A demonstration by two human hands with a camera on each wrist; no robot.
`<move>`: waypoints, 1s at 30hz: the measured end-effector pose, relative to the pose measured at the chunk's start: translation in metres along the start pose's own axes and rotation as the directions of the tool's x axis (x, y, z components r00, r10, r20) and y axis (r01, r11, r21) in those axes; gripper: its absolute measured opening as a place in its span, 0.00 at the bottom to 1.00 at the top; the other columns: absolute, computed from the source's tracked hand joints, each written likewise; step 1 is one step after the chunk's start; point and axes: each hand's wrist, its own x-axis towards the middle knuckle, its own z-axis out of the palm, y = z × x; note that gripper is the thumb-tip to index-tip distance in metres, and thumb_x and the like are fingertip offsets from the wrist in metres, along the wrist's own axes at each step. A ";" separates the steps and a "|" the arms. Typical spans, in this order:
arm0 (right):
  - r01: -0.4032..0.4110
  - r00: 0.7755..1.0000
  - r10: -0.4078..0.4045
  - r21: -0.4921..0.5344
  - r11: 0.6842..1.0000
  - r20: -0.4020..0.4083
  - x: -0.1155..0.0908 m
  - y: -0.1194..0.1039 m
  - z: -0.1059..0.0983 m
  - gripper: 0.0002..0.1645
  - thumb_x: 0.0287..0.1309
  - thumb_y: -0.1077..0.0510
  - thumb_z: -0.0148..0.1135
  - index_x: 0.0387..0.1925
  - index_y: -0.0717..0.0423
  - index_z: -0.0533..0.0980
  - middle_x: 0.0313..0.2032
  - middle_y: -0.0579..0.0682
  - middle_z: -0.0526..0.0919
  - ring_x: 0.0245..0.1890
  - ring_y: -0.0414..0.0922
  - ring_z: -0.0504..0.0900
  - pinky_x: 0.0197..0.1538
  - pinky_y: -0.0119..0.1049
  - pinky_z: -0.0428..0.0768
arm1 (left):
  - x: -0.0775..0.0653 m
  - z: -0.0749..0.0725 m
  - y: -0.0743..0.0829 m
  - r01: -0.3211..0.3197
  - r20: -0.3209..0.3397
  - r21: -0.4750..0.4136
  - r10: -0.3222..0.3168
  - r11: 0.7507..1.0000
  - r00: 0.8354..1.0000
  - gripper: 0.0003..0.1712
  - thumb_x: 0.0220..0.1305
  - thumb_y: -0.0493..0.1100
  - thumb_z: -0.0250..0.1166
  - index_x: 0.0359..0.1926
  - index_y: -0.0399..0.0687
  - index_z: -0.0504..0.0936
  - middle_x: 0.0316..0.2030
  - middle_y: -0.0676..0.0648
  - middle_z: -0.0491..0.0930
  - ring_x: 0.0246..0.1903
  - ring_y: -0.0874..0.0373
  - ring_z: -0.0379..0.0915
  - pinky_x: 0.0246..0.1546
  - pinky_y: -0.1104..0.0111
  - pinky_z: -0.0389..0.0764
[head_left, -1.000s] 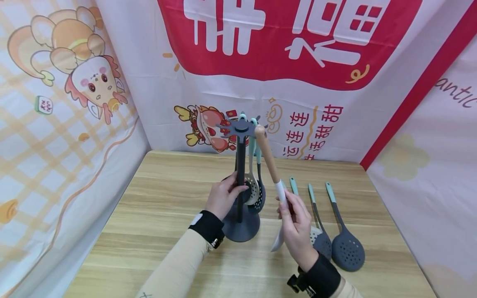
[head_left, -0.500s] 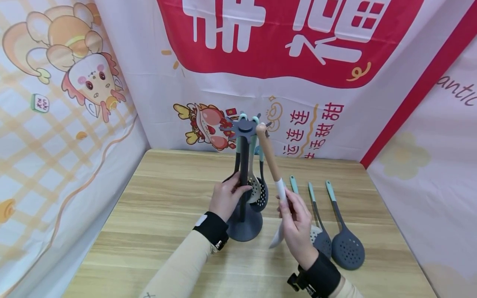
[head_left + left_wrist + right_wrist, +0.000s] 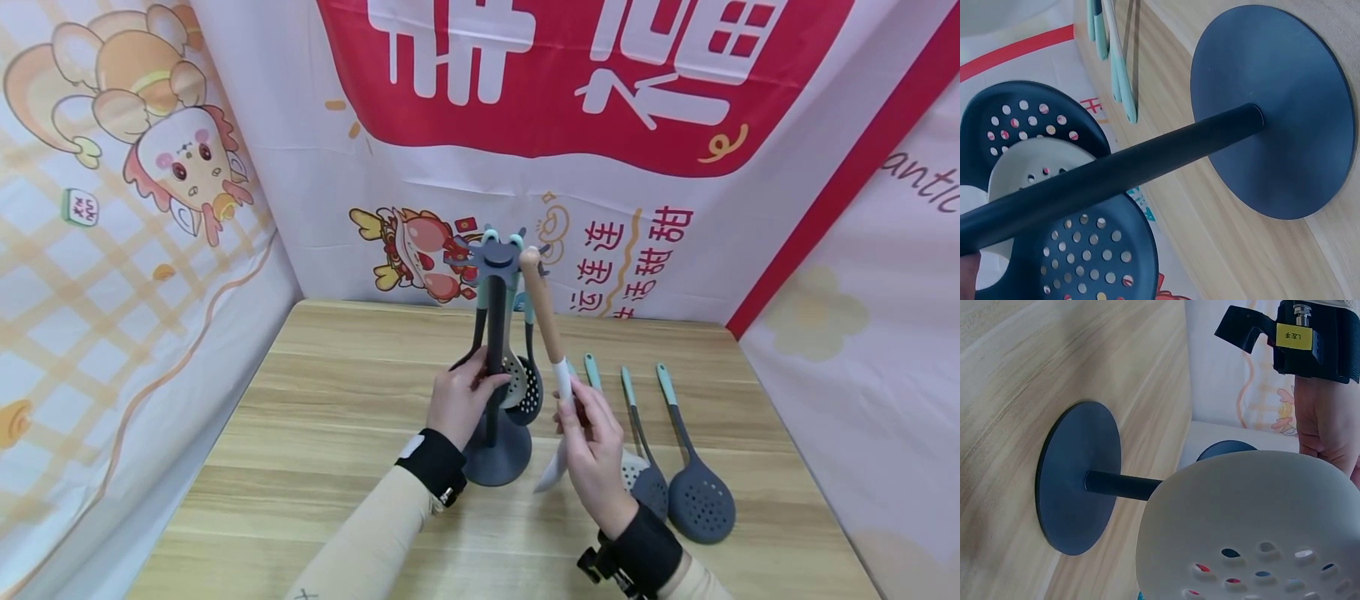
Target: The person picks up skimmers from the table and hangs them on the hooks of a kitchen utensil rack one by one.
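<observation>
My left hand (image 3: 459,402) grips the post of a dark utensil stand (image 3: 496,325), which has a round base (image 3: 1285,162) on the table and a hooked top. From its hooks hang several mint-handled utensils, among them a pale slotted spoon (image 3: 515,379) and a dark skimmer (image 3: 1100,250). Just right of the stand, my right hand (image 3: 597,467) holds a skimmer (image 3: 546,325) by its white neck. The skimmer's wooden handle points up beside the hooks. Its pale, perforated head (image 3: 1241,506) points down and fills the lower part of the right wrist view.
On the wooden table (image 3: 300,467), right of my right hand, lie more mint-handled utensils, including a dark slotted turner (image 3: 701,504) and a dark-headed one (image 3: 651,492). A printed cloth (image 3: 450,183) hangs behind the table's back edge.
The stand has shifted slightly to the right with my left hand and turned a little, so a dark handle shows on its left. The held skimmer stays nearly in place.
</observation>
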 end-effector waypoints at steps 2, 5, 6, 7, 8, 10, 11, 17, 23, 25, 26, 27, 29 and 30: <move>-0.007 1.000 0.007 0.001 1.000 0.003 0.000 0.001 0.001 0.22 0.67 0.74 0.51 0.61 0.68 0.72 0.43 0.46 0.79 0.31 0.40 0.78 0.33 0.27 0.83 | 0.000 0.001 0.001 -0.010 -0.006 0.005 0.010 1.000 1.000 0.13 0.59 0.41 0.72 0.45 0.45 0.83 0.35 0.46 0.88 0.32 0.56 0.86 0.35 0.66 0.88; -0.010 1.000 0.010 0.003 1.000 0.009 0.001 0.002 0.002 0.22 0.67 0.74 0.51 0.61 0.67 0.72 0.43 0.52 0.80 0.31 0.42 0.79 0.34 0.28 0.84 | -0.001 0.003 0.003 -0.018 -0.012 0.010 0.018 1.000 1.000 0.14 0.59 0.42 0.72 0.45 0.45 0.83 0.35 0.46 0.88 0.32 0.57 0.86 0.35 0.67 0.88; -0.013 1.000 0.013 0.001 1.000 0.011 0.002 0.003 0.002 0.22 0.67 0.74 0.51 0.61 0.67 0.72 0.43 0.54 0.80 0.31 0.42 0.79 0.35 0.28 0.84 | -0.001 0.004 0.003 -0.019 -0.013 0.015 0.020 1.000 1.000 0.14 0.59 0.43 0.72 0.45 0.45 0.83 0.35 0.47 0.88 0.31 0.58 0.86 0.34 0.68 0.88; -0.015 1.000 0.015 -0.001 1.000 0.014 0.002 0.004 0.002 0.22 0.67 0.73 0.51 0.61 0.67 0.72 0.43 0.55 0.80 0.31 0.42 0.80 0.36 0.27 0.84 | -0.001 0.004 0.003 -0.017 -0.014 0.017 0.018 1.000 1.000 0.13 0.59 0.43 0.72 0.45 0.45 0.83 0.34 0.47 0.88 0.31 0.58 0.85 0.34 0.68 0.88; -0.017 1.000 0.017 -0.004 1.000 0.017 0.003 0.004 0.002 0.22 0.68 0.73 0.51 0.61 0.66 0.72 0.43 0.56 0.80 0.31 0.42 0.80 0.37 0.27 0.84 | -0.001 0.004 0.004 -0.016 -0.015 0.019 0.017 1.000 1.000 0.13 0.59 0.43 0.72 0.45 0.46 0.83 0.34 0.47 0.88 0.31 0.59 0.85 0.34 0.68 0.88; -0.023 0.999 0.024 -0.013 1.000 0.022 0.004 0.007 0.002 0.21 0.68 0.72 0.52 0.61 0.66 0.72 0.43 0.58 0.80 0.32 0.43 0.81 0.39 0.26 0.84 | -0.001 0.005 0.003 -0.015 -0.017 0.023 0.015 1.000 1.000 0.13 0.59 0.43 0.72 0.44 0.47 0.83 0.33 0.48 0.87 0.30 0.59 0.85 0.34 0.69 0.87; -0.028 0.999 0.028 -0.017 0.999 0.023 0.005 0.008 0.002 0.21 0.68 0.71 0.52 0.62 0.66 0.72 0.43 0.59 0.80 0.32 0.44 0.81 0.40 0.25 0.84 | -0.001 0.005 0.003 -0.015 -0.017 0.023 0.015 1.000 1.000 0.13 0.59 0.43 0.72 0.44 0.47 0.83 0.32 0.48 0.87 0.30 0.59 0.84 0.34 0.69 0.87; -0.049 0.998 0.050 -0.042 0.998 0.027 0.007 0.016 0.003 0.20 0.69 0.71 0.52 0.61 0.67 0.72 0.44 0.61 0.80 0.36 0.45 0.83 0.46 0.22 0.82 | -0.001 0.006 0.004 -0.010 -0.011 0.023 0.010 1.000 1.000 0.14 0.58 0.45 0.72 0.43 0.46 0.82 0.33 0.47 0.88 0.31 0.58 0.85 0.36 0.68 0.88; -0.048 0.998 0.051 -0.066 0.997 0.034 0.009 0.020 0.004 0.20 0.68 0.69 0.53 0.60 0.65 0.72 0.46 0.60 0.80 0.39 0.41 0.83 0.48 0.22 0.82 | -0.001 0.006 0.005 -0.003 -0.010 0.027 0.004 1.000 1.000 0.13 0.58 0.43 0.73 0.42 0.46 0.82 0.33 0.47 0.88 0.32 0.58 0.86 0.36 0.69 0.87; -0.043 0.998 0.046 -0.074 0.996 0.041 0.010 0.021 0.005 0.20 0.68 0.69 0.54 0.60 0.64 0.73 0.47 0.60 0.81 0.40 0.43 0.84 0.49 0.22 0.82 | -0.002 0.006 0.005 -0.004 -0.011 0.034 0.004 0.999 1.000 0.13 0.58 0.43 0.73 0.42 0.46 0.82 0.33 0.47 0.87 0.32 0.58 0.86 0.36 0.70 0.87; -0.038 0.998 0.042 -0.077 0.996 0.045 0.011 0.021 0.005 0.20 0.68 0.68 0.54 0.60 0.64 0.73 0.47 0.60 0.81 0.41 0.45 0.84 0.50 0.23 0.82 | -0.002 0.006 0.006 -0.003 -0.011 0.036 0.004 0.999 1.000 0.13 0.58 0.43 0.73 0.42 0.46 0.81 0.33 0.47 0.87 0.32 0.58 0.86 0.36 0.70 0.87; -0.032 0.998 0.036 -0.079 0.996 0.048 0.012 0.022 0.006 0.20 0.68 0.68 0.54 0.60 0.63 0.73 0.46 0.60 0.82 0.41 0.46 0.85 0.50 0.23 0.82 | -0.002 0.006 0.006 -0.002 -0.010 0.037 0.003 0.999 1.000 0.13 0.58 0.43 0.73 0.42 0.46 0.81 0.33 0.47 0.87 0.32 0.58 0.86 0.36 0.70 0.87; -0.012 0.998 0.017 -0.082 0.997 0.052 0.013 0.024 0.007 0.21 0.68 0.69 0.54 0.61 0.64 0.73 0.46 0.62 0.82 0.41 0.50 0.85 0.51 0.23 0.82 | -0.002 0.006 0.006 0.001 -0.009 0.039 0.000 0.999 1.000 0.13 0.58 0.43 0.73 0.43 0.46 0.81 0.34 0.47 0.87 0.32 0.58 0.86 0.36 0.70 0.87; -0.003 0.999 0.007 -0.085 0.996 0.053 0.013 0.024 0.007 0.21 0.68 0.69 0.54 0.61 0.64 0.73 0.46 0.63 0.81 0.41 0.52 0.86 0.51 0.23 0.82 | -0.003 0.006 0.006 0.002 -0.007 0.038 -0.002 0.999 1.000 0.13 0.58 0.43 0.72 0.43 0.46 0.81 0.34 0.46 0.87 0.33 0.58 0.85 0.36 0.70 0.87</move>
